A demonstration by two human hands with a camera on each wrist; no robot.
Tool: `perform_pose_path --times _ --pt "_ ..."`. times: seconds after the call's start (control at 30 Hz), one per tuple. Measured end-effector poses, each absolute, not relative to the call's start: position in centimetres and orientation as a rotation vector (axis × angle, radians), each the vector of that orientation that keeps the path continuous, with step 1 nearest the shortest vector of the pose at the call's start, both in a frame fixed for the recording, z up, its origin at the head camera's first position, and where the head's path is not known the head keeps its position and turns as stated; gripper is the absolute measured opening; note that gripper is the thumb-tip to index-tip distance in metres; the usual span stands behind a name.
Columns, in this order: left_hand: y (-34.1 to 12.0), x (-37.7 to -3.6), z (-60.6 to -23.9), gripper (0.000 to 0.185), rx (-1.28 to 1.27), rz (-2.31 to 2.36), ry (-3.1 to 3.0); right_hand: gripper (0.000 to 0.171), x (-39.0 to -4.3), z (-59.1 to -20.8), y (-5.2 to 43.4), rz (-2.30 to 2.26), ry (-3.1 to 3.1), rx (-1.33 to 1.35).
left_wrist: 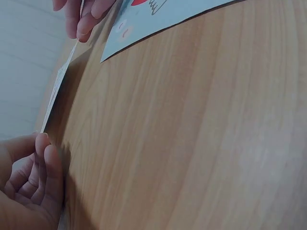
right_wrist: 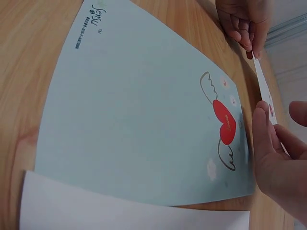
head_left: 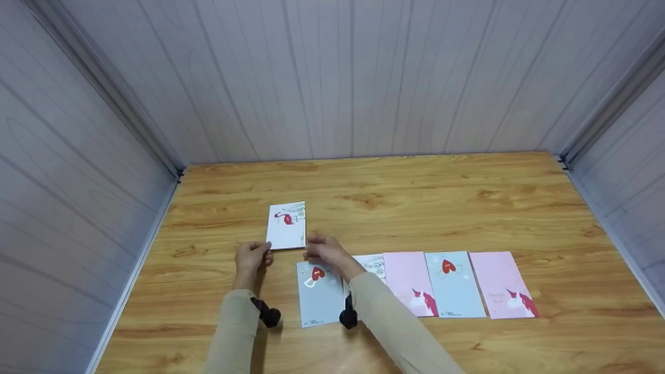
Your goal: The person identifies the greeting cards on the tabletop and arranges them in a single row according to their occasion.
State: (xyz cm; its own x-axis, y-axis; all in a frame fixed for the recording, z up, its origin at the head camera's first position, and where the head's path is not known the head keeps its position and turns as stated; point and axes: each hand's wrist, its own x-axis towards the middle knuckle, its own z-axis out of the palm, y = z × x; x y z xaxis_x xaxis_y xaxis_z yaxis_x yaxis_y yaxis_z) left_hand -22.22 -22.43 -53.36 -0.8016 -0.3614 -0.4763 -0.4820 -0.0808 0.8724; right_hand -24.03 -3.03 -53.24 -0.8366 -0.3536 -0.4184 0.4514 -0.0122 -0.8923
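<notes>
I see wooden tabletop [head_left: 415, 208], row of pastel cards [head_left: 452, 284] at near right. White flamingo card [head_left: 287, 226] stands apart, up-left, tipped up on near edge. Left hand [head_left: 251, 256] pinches its left corner, right hand [head_left: 323, 252] its right, fingers clamped on edge. Judging placement step; next I'd lay it flat, then let go.
</notes>
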Motion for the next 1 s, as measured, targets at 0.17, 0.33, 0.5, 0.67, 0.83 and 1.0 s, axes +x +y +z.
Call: perform_pose_path --times 0.17,0.33,0.5,0.67,0.83,1.0 --pt "-22.5 -22.2 -53.5 0.019 -0.973 1.98 2.124 0.042 -23.8 -53.3 -2.9 -1.865 1.709 0.084" --pt "-22.5 -22.2 -53.7 0.019 -0.966 1.931 2.192 0.045 -23.8 -53.2 -2.8 -1.852 1.707 0.065" --pt "-22.3 -22.3 -53.6 0.02 -0.934 1.792 2.345 0.047 -23.9 -53.1 -2.6 -1.845 1.695 0.062" --pt "-22.2 -22.0 -53.2 0.024 -0.87 1.617 2.546 0.046 -23.8 -53.0 -2.4 -1.849 1.691 0.033" --pt "-21.9 -21.8 -52.9 0.025 -0.822 1.51 2.668 0.047 -23.7 -53.0 -2.2 -1.848 1.696 0.013" --pt "-21.8 -21.6 -52.9 0.025 -0.833 1.509 2.662 0.045 -23.7 -53.3 -2.0 -1.874 1.691 -0.002"
